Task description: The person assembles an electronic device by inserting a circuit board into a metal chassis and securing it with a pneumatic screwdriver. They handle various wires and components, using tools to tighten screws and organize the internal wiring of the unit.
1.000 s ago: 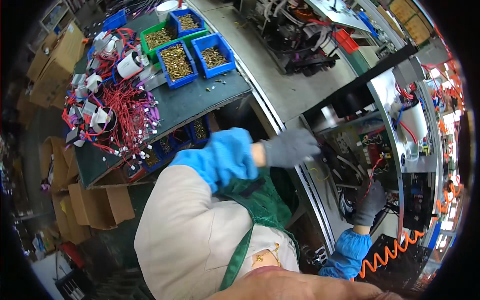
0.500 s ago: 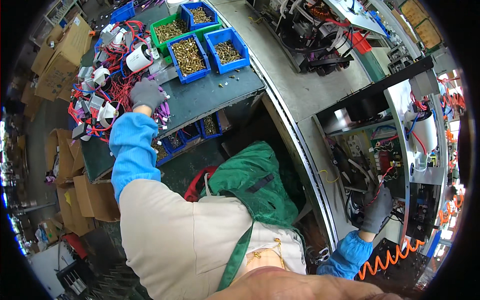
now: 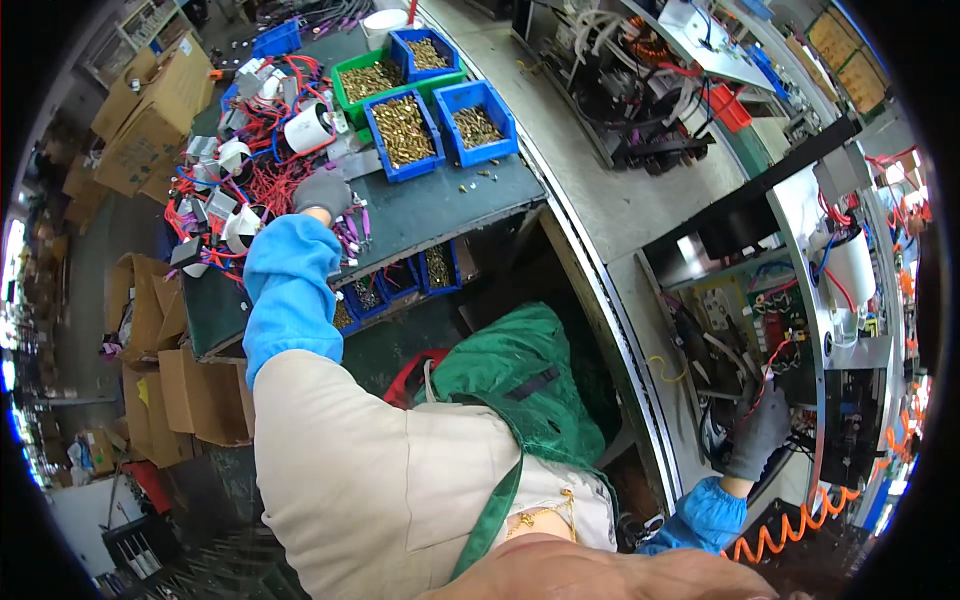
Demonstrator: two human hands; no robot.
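Observation:
My left hand (image 3: 322,192), in a grey glove, reaches to the right edge of a heap of red wires (image 3: 285,185) on the dark green bench. Purple-sleeved wire ends (image 3: 352,225) lie right beside it. Its fingers point down into the heap and are mostly hidden. My right hand (image 3: 762,425), gloved too, is inside an open metal cabinet (image 3: 812,290) on the right. Its fingers are closed around a thin twisted red wire (image 3: 768,375), which runs up to a circuit board (image 3: 775,325). A white cylindrical capacitor (image 3: 850,268) stands on the cabinet's upright panel.
Blue bins (image 3: 405,135) and a green tray (image 3: 350,85) of brass-coloured fasteners stand on the bench. White capacitors (image 3: 308,130) lie among the wires. A metal-edged rail (image 3: 590,255) runs between bench and cabinet. Cardboard boxes (image 3: 205,395) stand at left; an orange coiled hose (image 3: 790,528) hangs at lower right.
The whole view has shifted slightly, moving the bench rightward in the picture. My left hand stays at the wire heap, and my right hand stays in the cabinet with the red wire.

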